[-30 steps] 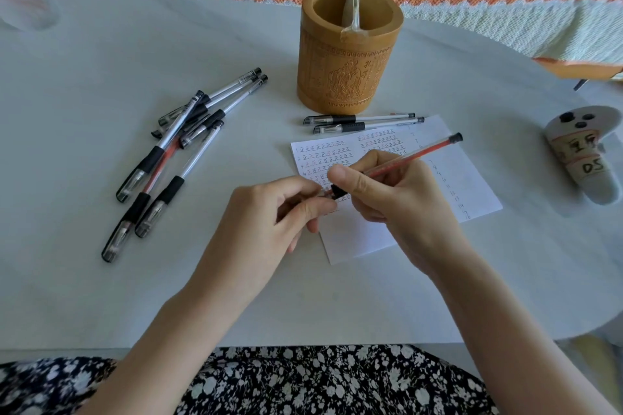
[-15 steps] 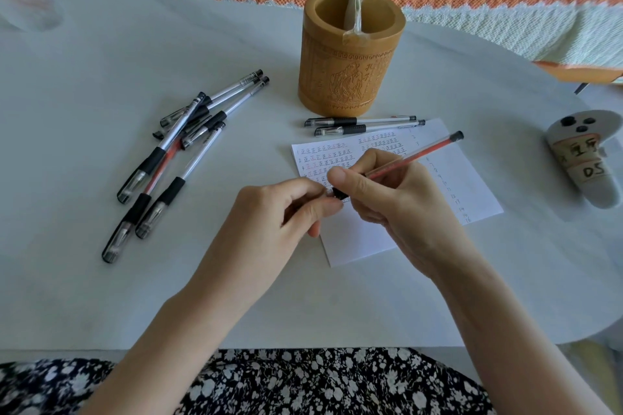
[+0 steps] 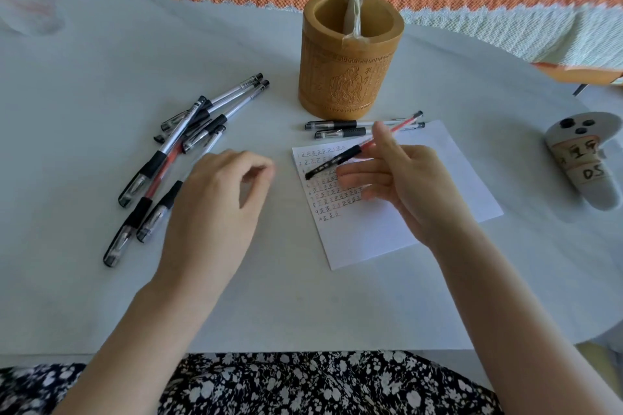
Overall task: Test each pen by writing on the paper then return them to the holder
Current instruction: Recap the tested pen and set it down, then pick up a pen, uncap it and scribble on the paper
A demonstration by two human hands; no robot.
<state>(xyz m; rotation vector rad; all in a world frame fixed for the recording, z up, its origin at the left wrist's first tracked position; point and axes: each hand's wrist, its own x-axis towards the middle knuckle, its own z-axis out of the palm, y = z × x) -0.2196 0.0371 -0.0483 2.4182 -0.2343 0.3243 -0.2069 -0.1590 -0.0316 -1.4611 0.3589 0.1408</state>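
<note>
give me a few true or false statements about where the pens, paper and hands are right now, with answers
1. The right hand holds a red pen above the paper. True.
2. The pen holder is full of pens. False: no pens stand in it; only a pale wrapped item shows inside.
3. Two pens lie between the holder and the paper. True.
4. The left hand has a pen in its grip. False: it holds no pen and hovers beside the pile of pens.
5. The paper is blank. False: rows of marks cover its upper left part.
</note>
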